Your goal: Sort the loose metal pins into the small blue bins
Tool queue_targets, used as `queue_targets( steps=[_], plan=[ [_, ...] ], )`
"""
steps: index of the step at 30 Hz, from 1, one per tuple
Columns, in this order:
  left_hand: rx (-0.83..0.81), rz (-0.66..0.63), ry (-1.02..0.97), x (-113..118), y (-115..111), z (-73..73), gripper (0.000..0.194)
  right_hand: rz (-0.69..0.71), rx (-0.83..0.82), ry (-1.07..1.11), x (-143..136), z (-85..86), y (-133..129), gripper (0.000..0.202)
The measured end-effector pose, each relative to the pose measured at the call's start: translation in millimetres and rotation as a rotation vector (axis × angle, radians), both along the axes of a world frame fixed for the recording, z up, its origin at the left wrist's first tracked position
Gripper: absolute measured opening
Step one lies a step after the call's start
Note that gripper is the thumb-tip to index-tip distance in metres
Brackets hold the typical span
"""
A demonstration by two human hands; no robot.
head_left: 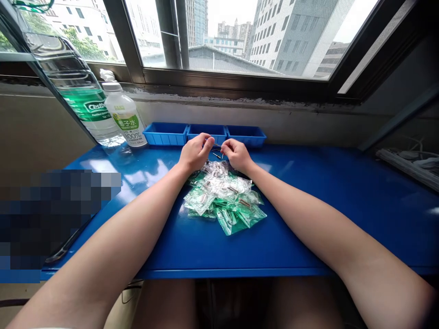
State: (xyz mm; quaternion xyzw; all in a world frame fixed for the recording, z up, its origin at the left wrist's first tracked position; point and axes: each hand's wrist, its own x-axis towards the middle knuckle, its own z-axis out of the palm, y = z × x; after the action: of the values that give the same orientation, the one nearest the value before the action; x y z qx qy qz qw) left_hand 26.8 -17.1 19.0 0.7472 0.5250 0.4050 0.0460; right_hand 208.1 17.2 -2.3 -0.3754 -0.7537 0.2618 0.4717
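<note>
Fingers of the left hand [195,154] and right hand [238,156] curl, any grasp impossible to tell, with plastic packets [223,194] heaped at their six o'clock, probably light, slippery, best pinched by flat edges.

The packets [224,196] are crinkly, glossy plastic, the tabletop [212,251] smooth and shiny.

Thin pieces [217,156] behind the packets [222,186], too small for identification
</note>
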Motion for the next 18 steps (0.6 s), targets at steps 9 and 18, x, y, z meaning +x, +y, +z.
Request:
queue_targets(
  steps=[9,18],
  plan=[
    [-0.167,0.026,0.164,-7.3,12.6,-8.2,0.045,-0.758,0.059,0.122,47.3,-0.3,35.4,0.026],
    [-0.216,-0.08,0.242,-7.7,13.0,-12.2,0.031,-0.721,-0.039,0.133,47.4,-2.7,35.5,0.017]
  ],
)
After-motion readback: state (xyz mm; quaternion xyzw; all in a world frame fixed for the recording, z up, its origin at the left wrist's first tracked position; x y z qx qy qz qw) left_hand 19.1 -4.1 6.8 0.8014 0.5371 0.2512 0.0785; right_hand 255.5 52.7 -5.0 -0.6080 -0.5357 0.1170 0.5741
